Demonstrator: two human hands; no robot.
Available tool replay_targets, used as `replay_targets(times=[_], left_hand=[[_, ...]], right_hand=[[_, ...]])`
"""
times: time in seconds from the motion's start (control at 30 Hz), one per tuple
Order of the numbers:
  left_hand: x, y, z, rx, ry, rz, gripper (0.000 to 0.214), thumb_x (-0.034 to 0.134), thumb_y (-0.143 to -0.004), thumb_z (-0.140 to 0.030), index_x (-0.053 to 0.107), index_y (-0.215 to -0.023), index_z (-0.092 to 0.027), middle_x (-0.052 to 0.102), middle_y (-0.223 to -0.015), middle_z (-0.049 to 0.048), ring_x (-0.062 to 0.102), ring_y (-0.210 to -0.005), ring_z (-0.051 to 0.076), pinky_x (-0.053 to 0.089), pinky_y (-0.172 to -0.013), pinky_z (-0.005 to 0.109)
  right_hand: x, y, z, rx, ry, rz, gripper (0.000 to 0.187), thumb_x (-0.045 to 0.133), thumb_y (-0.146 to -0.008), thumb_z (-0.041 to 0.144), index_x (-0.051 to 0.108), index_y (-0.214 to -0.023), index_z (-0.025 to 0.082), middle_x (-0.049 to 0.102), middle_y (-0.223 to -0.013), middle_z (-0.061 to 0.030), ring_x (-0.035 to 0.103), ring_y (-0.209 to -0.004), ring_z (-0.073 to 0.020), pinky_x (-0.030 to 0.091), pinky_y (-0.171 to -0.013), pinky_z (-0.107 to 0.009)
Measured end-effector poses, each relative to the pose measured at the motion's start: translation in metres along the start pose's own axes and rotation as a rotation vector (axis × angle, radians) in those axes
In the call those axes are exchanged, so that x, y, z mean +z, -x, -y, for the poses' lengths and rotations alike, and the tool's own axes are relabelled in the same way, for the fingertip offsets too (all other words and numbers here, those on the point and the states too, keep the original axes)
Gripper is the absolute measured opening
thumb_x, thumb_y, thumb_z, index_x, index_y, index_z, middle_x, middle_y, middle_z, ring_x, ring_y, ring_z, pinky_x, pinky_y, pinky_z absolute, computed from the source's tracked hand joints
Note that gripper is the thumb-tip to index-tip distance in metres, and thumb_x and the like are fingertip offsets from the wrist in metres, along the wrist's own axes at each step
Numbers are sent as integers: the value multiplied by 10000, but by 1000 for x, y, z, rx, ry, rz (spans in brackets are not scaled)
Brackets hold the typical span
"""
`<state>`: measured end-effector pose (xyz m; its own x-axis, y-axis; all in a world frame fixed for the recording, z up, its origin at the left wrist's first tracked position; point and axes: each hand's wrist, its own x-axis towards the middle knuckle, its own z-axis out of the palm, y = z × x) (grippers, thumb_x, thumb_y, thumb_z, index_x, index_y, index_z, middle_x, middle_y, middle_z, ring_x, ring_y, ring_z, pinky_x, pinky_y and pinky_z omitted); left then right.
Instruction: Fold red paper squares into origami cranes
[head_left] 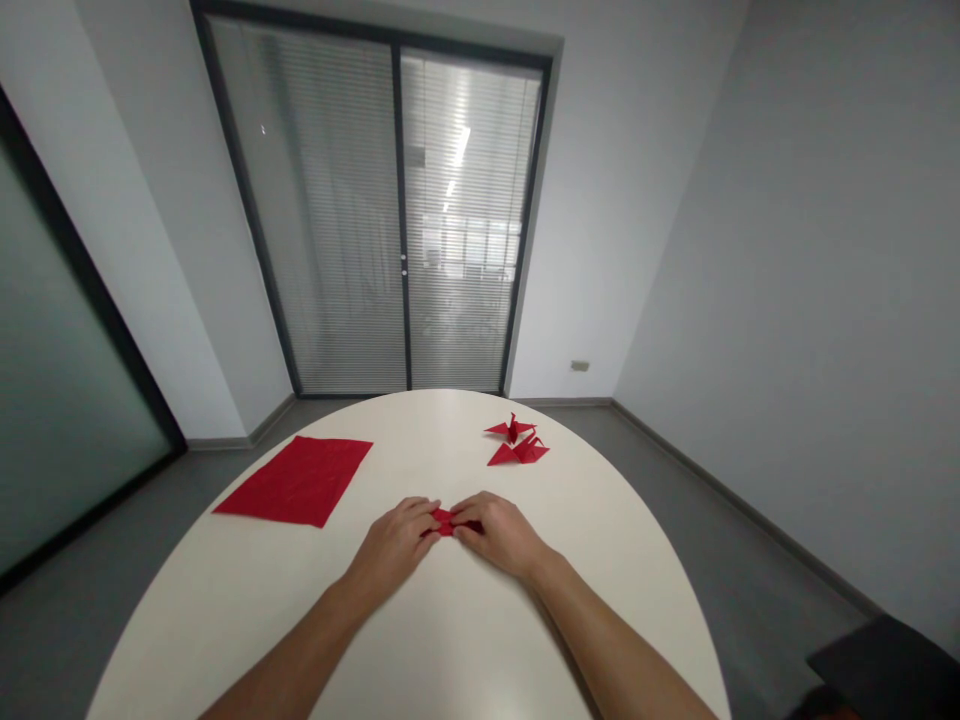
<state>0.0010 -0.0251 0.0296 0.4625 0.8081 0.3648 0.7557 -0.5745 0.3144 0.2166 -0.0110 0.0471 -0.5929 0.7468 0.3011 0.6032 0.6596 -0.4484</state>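
Note:
A small piece of folded red paper (445,522) lies low over the middle of the white round table (465,640), between my two hands. My left hand (401,540) pinches its left end, fingers closed. On the opposite end, my right hand (499,530) grips the paper with thumb and fingers. The fingers cover much of the paper, so its exact folded shape is hidden. Beyond my right hand stand two red paper cranes, one in front (520,452) and one just behind (512,429), close together.
A flat red sheet of paper (300,482) lies at the table's left. The table's curved edge drops to a grey floor. Behind it is a glass door with blinds (345,230). A dark object (892,665) shows at the bottom right.

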Motion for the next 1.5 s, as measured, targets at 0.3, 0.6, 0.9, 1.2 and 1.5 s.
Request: replay_targets(times=[0.3,0.6,0.9,1.2,1.5], left_hand=[[0,2,1,2,23,-55,155,583,-922,-167,717,-957,-235,704,-1144,27,616,-1109,200,514,-955,336],[-2,0,-4,-4,-41,-62,115,573,-932,-143,657,-950,-219,706,-950,12,633,-921,200,495,-827,332],[-2,0,-5,-20,-94,-17,144,557,-955,-148,674,-1001,-219,727,-955,8,646,-904,217,459,-821,371],[-1,-1,-7,-23,-152,5,151,536,-966,-146,670,-1001,-205,711,-954,20,637,-913,221,467,-829,366],[-1,-2,-10,-20,-152,32,209,491,-969,-134,672,-1033,-216,671,-970,29,631,-911,196,482,-807,312]], right_hand=[[1,0,-1,20,-43,-24,226,582,-903,174,735,-1055,238,747,-1035,-23,651,-954,-177,470,-878,-271],[7,-1,-4,0,-120,-50,262,574,-880,104,708,-1065,231,732,-1028,-22,651,-948,-167,471,-868,-259],[4,-1,-2,2,-151,-18,282,569,-859,85,705,-1071,213,735,-1016,-30,658,-903,-161,477,-813,-241],[-1,1,-13,32,-73,-4,261,594,-824,97,746,-999,215,752,-935,-31,664,-824,-167,467,-762,-237],[1,5,-21,179,-195,-4,178,645,-763,115,711,-903,204,721,-789,0,638,-702,-142,442,-637,-215]])
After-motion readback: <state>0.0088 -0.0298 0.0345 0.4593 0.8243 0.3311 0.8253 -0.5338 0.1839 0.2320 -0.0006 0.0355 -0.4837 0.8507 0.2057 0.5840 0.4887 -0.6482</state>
